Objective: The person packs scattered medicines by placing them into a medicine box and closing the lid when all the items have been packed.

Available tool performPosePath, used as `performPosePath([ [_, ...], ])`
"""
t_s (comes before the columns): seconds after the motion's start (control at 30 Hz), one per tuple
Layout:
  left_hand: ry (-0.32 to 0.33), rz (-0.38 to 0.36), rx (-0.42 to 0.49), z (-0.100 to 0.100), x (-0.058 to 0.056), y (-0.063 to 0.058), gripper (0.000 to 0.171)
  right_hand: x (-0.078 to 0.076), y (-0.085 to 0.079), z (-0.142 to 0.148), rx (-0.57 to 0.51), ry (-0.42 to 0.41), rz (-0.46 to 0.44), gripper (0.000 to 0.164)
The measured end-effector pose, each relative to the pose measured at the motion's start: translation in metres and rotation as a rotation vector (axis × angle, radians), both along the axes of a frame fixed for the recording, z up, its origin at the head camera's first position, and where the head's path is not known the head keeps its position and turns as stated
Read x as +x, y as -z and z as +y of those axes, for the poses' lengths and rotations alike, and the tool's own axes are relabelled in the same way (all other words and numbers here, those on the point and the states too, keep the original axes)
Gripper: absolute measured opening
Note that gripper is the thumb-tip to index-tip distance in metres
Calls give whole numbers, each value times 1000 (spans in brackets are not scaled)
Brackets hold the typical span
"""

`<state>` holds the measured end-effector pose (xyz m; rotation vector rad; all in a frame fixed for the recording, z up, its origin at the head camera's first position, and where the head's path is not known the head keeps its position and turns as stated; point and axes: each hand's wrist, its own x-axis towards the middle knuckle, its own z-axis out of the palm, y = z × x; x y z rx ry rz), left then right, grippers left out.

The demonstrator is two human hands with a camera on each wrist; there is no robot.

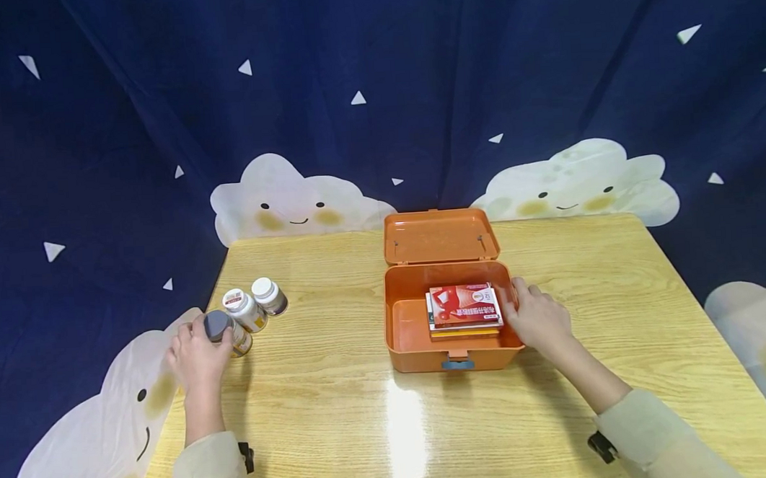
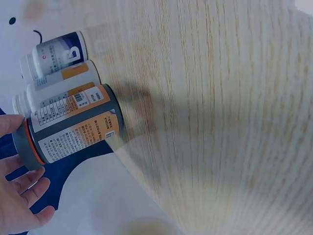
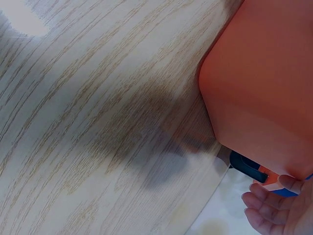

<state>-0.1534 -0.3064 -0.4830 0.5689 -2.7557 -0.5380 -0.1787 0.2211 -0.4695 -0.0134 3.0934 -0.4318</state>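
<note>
At the table's left edge my left hand holds a dark jar by its grey lid, thumb on one side and fingers on the other. The jar has an orange and white label. Beside it stand a white bottle and a smaller white-capped bottle. My right hand grips the right rim of an open orange box, thumb over the inner side. Inside the box, towards the right, lies a stack of flat medicine packets with a red packet on top.
The box's lid is tilted back behind it, and a blue-grey latch hangs at its front. Wood-grain table lies between the bottles and the box. A dark blue curtain with cloud shapes borders the table.
</note>
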Motion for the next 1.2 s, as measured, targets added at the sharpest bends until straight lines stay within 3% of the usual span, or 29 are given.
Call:
performPosePath([
  [0.43,-18,-17,34,2,-7,5,61,0,-1,0,4,-6,-6,46],
  [1.2,-38,30,92,3,-8,10,60,0,-2,-1,-6,-1,-23,46],
])
